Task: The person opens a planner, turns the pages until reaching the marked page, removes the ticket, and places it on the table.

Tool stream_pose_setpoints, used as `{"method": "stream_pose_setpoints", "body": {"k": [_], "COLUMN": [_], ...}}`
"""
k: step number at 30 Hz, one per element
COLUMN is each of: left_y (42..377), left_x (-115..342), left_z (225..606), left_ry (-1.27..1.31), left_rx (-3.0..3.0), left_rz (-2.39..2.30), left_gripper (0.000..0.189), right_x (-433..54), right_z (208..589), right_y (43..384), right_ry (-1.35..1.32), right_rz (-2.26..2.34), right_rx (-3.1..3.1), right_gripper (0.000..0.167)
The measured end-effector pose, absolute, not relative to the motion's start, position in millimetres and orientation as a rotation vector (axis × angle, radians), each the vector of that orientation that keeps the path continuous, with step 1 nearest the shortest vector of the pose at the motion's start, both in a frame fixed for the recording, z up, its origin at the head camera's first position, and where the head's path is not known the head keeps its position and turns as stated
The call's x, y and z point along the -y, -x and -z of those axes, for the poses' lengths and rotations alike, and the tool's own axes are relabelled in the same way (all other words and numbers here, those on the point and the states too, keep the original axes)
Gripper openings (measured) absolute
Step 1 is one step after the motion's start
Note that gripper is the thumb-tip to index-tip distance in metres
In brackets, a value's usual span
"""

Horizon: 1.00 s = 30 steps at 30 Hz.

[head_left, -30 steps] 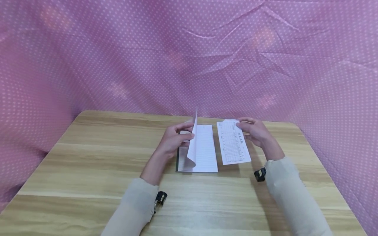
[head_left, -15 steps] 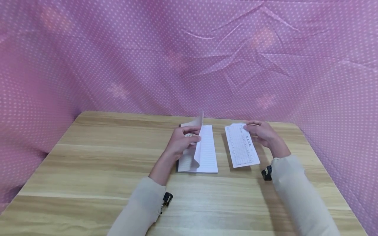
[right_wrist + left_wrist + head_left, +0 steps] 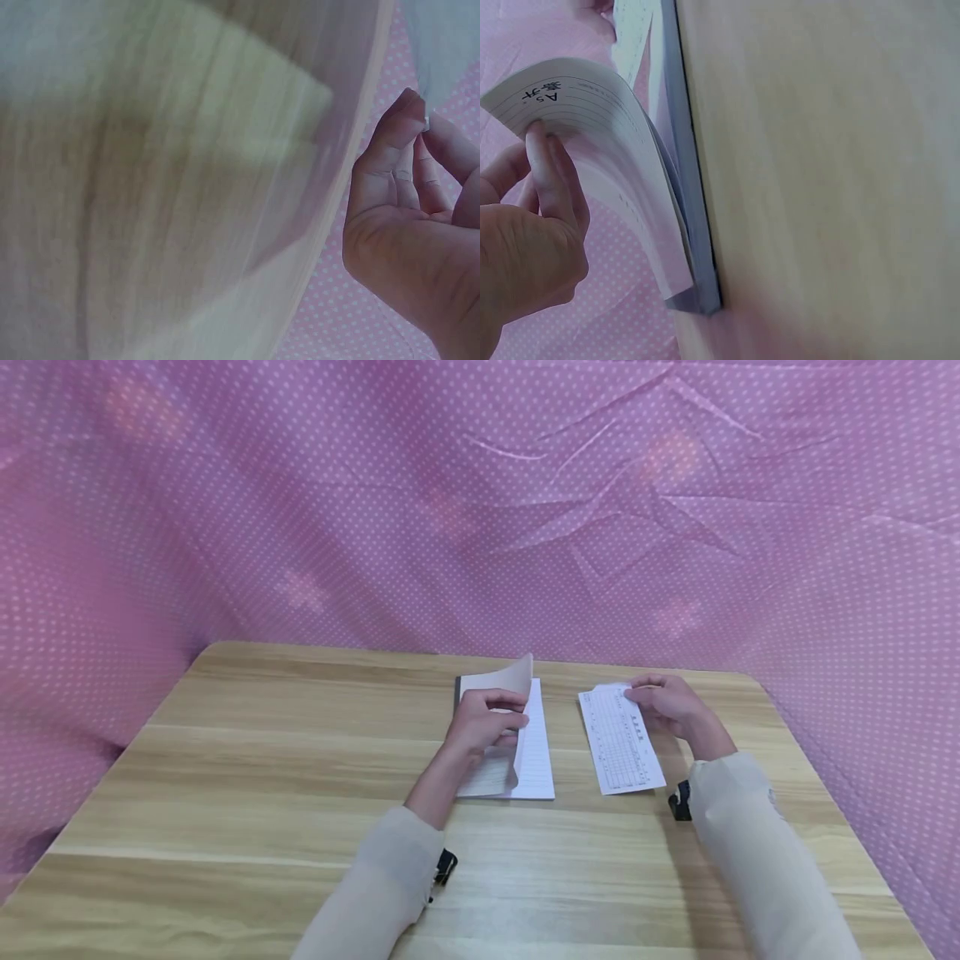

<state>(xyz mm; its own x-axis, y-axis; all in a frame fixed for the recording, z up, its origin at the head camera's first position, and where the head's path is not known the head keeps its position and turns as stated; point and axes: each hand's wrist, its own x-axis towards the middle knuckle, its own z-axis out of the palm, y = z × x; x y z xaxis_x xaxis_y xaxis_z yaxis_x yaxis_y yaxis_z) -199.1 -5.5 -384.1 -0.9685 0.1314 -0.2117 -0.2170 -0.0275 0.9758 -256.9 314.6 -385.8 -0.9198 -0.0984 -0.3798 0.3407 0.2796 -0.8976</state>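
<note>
A notepad with lined white pages and a dark bound left edge lies on the table. My left hand pinches its raised cover sheet, which bends up from the bound side; in the left wrist view the curled sheet shows ruled lines and print by the fingertips. To the right, my right hand holds a printed slip of paper by its upper right corner, thumb against fingers. The right wrist view shows that pinch at the edge of a pale sheet.
The wooden table has rounded far corners. Pink dotted cloth hangs behind it and along both sides. Dark wrist devices sit at both sleeve cuffs.
My left hand has moved right, drawing the raised sheet over the lined page toward the right. My right hand has carried the slip right and slightly nearer, away from the notepad.
</note>
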Motion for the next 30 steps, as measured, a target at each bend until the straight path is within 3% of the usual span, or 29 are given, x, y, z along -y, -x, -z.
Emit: {"method": "stream_pose_setpoints", "body": {"k": [30], "left_y": [196.9], "left_x": [-26.9], "left_z": [400.0], "left_ry": [0.242], "left_rx": [-2.172], "left_rz": [-1.901], "left_gripper": [0.025], "right_x": [-322.6], "right_z": [408.6], "right_y": [269.1], "right_ry": [-0.254], "right_rz": [1.281], "right_rx": [-2.601], "right_gripper": [0.023]}}
